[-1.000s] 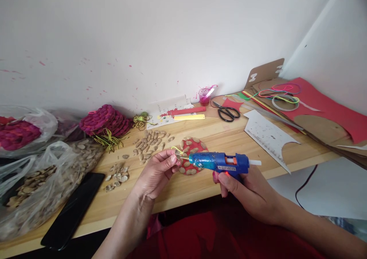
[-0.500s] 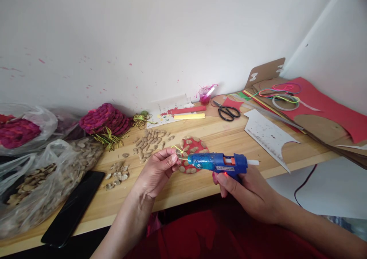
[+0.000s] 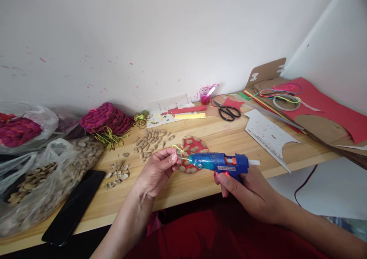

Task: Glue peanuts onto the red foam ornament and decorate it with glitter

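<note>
My left hand (image 3: 160, 171) pinches a peanut shell (image 3: 178, 154) between thumb and fingertips. My right hand (image 3: 255, 197) is wrapped round the grip of a blue hot glue gun (image 3: 215, 162), whose small light glows red. The gun's metal nozzle points left and meets the shell or sits right at it; exact contact is hard to make out. A white glue stick (image 3: 254, 162) sticks out of the gun's back. Behind both lies a round red disc (image 3: 196, 143) with several peanut shells on it and a yellow cord loop at its edge. The gun partly hides the disc.
Loose peanut shells (image 3: 151, 139) and broken shell pieces (image 3: 119, 173) lie on the wooden table. At left are a black phone (image 3: 73, 205), plastic bags of shells (image 3: 57, 175) and stacked purple discs (image 3: 104, 118). Scissors (image 3: 228, 111), a pink cup (image 3: 205, 96) and cut card (image 3: 266, 134) lie behind.
Almost nothing differs. The glue gun and right hand have shifted a touch to the right; the nozzle stays at the shell in my left hand.
</note>
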Demonstrator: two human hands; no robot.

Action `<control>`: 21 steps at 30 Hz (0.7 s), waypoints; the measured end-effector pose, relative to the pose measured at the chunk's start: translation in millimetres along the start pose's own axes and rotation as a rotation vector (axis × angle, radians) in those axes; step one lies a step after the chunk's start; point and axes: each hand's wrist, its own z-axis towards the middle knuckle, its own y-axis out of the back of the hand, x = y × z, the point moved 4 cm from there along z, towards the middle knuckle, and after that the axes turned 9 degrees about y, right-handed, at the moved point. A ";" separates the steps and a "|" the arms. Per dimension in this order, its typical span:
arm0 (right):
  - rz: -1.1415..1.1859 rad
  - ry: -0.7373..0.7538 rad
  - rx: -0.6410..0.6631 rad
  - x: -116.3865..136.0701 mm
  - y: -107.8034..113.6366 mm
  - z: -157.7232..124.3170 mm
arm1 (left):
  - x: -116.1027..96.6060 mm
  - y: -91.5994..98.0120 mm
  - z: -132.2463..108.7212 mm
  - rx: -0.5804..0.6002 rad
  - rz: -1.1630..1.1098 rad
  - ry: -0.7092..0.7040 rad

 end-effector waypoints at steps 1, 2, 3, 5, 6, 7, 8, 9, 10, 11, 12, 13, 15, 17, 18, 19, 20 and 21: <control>-0.002 -0.004 0.000 -0.1 0.0 -0.2 | 0.2 -0.1 0.1 0.004 0.002 0.001; -0.005 -0.005 0.000 -0.3 -0.1 -0.4 | 0.3 -0.2 0.2 0.008 0.004 0.001; -0.009 -0.004 0.001 -0.5 -0.2 -0.7 | 0.5 -0.2 0.2 0.012 0.006 0.000; -0.019 -0.001 0.001 -1.1 -0.4 -1.2 | 0.8 -0.1 0.2 0.015 0.007 -0.001; -0.023 0.000 0.003 -1.5 -0.5 -1.4 | 0.9 -0.1 0.1 0.015 0.007 -0.001; -0.024 0.000 0.004 -1.8 -0.5 -1.5 | 0.9 0.0 0.0 0.016 0.007 0.000; -0.025 -0.001 0.005 -2.1 -0.4 -1.5 | 0.9 0.0 0.0 0.016 0.007 0.001; -0.025 -0.002 0.006 -2.4 -0.3 -1.5 | 0.9 0.1 0.0 0.017 0.008 0.002; -0.023 -0.002 0.008 -2.4 -0.2 -1.5 | 0.9 0.1 0.1 0.017 0.006 0.002; -0.023 -0.001 0.006 -2.4 0.1 -1.4 | 0.9 0.3 0.2 0.018 0.005 0.004; -0.023 0.001 0.003 -2.2 0.4 -1.4 | 1.1 0.4 0.3 0.019 0.005 0.005; -0.025 0.004 0.001 -2.0 0.7 -1.4 | 1.2 0.6 0.5 0.020 0.005 0.005; -0.029 0.007 -0.002 -1.6 1.2 -1.5 | 1.6 0.7 0.9 0.026 0.008 0.006; -0.032 0.004 -0.001 -1.7 1.4 -1.8 | 2.0 0.6 1.3 0.032 0.011 0.005; -0.030 0.001 -0.001 -1.9 1.4 -2.0 | 2.0 0.5 1.3 0.033 0.011 0.004; -0.028 -0.002 -0.002 -2.1 1.5 -2.1 | 2.1 0.3 1.4 0.033 0.011 0.003; -0.027 -0.005 -0.004 -2.4 1.7 -2.2 | 2.1 0.2 1.4 0.030 0.010 0.004; -0.026 -0.006 -0.007 -2.6 1.9 -2.2 | 2.1 0.0 1.4 0.027 0.009 0.005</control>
